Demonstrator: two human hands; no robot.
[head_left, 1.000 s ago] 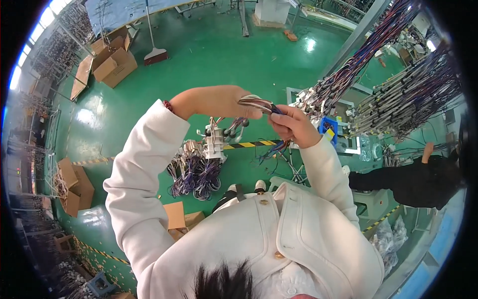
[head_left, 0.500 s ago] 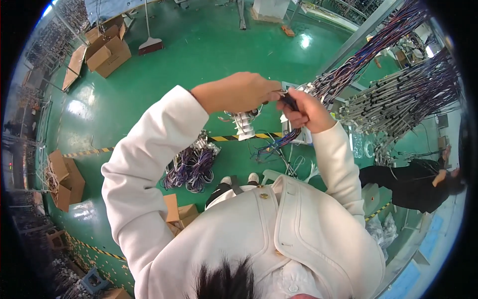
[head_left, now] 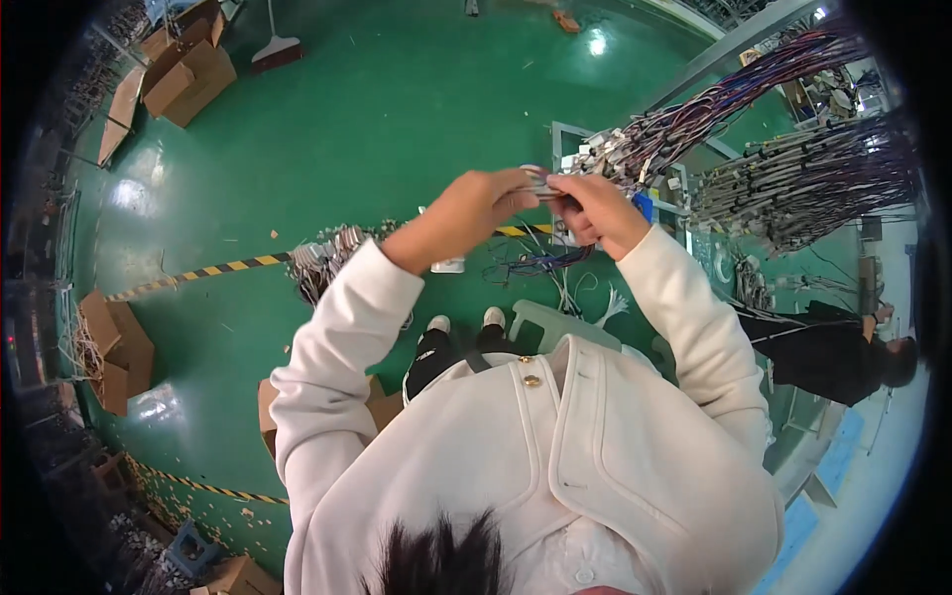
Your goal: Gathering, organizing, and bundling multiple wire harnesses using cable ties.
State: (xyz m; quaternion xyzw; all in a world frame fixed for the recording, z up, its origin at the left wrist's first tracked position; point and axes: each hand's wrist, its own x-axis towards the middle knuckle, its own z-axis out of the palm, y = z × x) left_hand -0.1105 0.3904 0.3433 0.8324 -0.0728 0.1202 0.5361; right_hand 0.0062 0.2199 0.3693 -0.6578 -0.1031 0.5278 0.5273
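Bridging the narrow gap between the fingers, a slim bundle of pale wires (head_left: 538, 188) is gripped from both sides: the bare left hand (head_left: 476, 210) has its fingers curled in on the left part, and the bare right hand (head_left: 597, 213) pinches the right part between thumb and forefinger, the other fingers folded beneath. Well left of the fingers, a brown cardboard box with raised flaps (head_left: 129, 342) holds thin pale strands (head_left: 87, 347); farther ahead on that side stands a second brown cardboard box (head_left: 203, 84), its contents not discernible. Just right of the right fingers shows part of a blue plastic bin (head_left: 643, 206), its inside hidden. The bundle's long axis runs nearly level from left to right; the hands hide where its ends point. Nearer the body than the right fingers are loose dark and blue wires (head_left: 540, 263); whether they join the bundle, I cannot tell
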